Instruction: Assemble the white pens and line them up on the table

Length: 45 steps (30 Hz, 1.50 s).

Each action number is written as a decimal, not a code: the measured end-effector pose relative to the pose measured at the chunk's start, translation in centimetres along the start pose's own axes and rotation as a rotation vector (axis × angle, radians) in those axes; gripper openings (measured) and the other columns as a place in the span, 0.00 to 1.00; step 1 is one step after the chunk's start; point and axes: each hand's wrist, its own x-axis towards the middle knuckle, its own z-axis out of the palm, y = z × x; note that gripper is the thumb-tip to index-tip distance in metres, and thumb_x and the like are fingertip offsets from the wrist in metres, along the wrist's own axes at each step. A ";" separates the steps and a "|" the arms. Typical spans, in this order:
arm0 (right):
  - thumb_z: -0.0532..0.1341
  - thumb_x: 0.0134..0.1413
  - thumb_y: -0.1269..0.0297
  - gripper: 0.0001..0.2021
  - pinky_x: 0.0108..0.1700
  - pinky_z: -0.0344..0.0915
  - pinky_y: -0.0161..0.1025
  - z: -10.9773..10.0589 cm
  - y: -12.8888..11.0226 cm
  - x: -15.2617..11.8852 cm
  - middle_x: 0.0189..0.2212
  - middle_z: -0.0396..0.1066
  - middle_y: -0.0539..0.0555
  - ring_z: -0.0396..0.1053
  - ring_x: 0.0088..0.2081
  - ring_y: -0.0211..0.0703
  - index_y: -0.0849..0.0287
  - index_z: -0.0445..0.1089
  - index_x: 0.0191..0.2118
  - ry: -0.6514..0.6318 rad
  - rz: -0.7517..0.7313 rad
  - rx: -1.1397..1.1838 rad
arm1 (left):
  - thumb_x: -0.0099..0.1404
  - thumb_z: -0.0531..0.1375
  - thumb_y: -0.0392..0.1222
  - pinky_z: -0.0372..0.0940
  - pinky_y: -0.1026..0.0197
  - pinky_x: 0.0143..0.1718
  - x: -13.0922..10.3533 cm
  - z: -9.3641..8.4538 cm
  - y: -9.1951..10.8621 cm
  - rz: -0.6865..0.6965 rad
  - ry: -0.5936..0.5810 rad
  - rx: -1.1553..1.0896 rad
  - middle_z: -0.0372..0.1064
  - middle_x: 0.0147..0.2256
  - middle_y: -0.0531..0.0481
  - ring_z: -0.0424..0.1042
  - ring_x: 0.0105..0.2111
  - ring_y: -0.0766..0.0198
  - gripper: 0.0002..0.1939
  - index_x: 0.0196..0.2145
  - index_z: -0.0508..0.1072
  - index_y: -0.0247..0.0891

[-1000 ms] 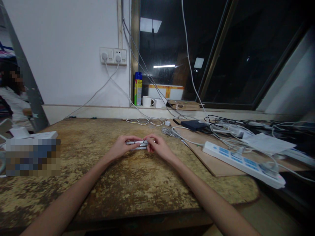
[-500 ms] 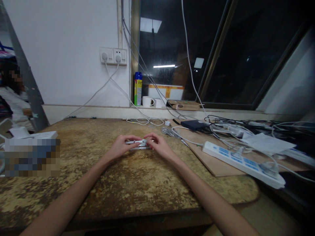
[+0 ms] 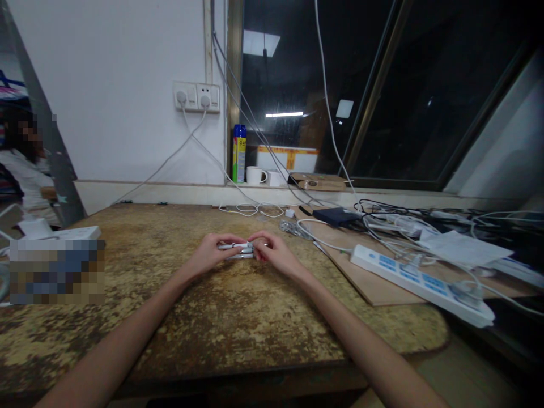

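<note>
The left hand [image 3: 211, 250] and right hand [image 3: 272, 249] grasp several slim white-and-grey pen-like sticks [image 3: 243, 256] between them at the middle of the worn yellow-brown wooden table [image 3: 238, 323], the sticks apparently already gathered lengthwise but not let go, any finer work left being too small to tell.

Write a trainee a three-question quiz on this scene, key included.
1. True or false: the bare left hand is clear of the slim, pale, pen-like sticks.
2. In the picture, what stands just left of the white, handled mug?
A) Brown cardboard box
B) Yellow-and-blue cylindrical spray can
C) Long white power strip
3. How many round, pale plugs sit in the white rectangular wall socket panel?

Key: 1. False; it touches them, as does the bare right hand. 2. B. 3. Two.
</note>
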 end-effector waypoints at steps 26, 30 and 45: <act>0.58 0.63 0.57 0.13 0.30 0.61 0.35 0.1 -0.3 -0.1 0.25 0.69 0.48 0.65 0.26 0.39 0.57 0.73 0.46 -0.022 -0.006 0.033 | 0.65 0.64 0.50 0.66 0.60 0.46 0.0 0.1 0.4 0.013 0.008 -0.022 0.81 0.44 0.46 0.77 0.43 0.55 0.16 0.46 0.83 0.41; 0.59 0.62 0.57 0.13 0.34 0.61 0.36 -0.1 -0.6 -0.1 0.28 0.69 0.49 0.65 0.30 0.40 0.57 0.73 0.46 -0.002 -0.058 -0.017 | 0.65 0.64 0.51 0.65 0.59 0.46 0.0 0.0 0.2 0.013 0.013 -0.012 0.81 0.44 0.45 0.77 0.43 0.54 0.16 0.45 0.83 0.41; 0.60 0.61 0.55 0.14 0.34 0.60 0.36 -0.4 -1.0 -0.1 0.25 0.67 0.48 0.63 0.28 0.39 0.58 0.73 0.46 -0.044 0.042 0.213 | 0.57 0.70 0.53 0.71 0.60 0.31 0.0 0.1 0.9 -0.177 0.135 -0.207 0.81 0.37 0.45 0.78 0.31 0.56 0.26 0.50 0.77 0.35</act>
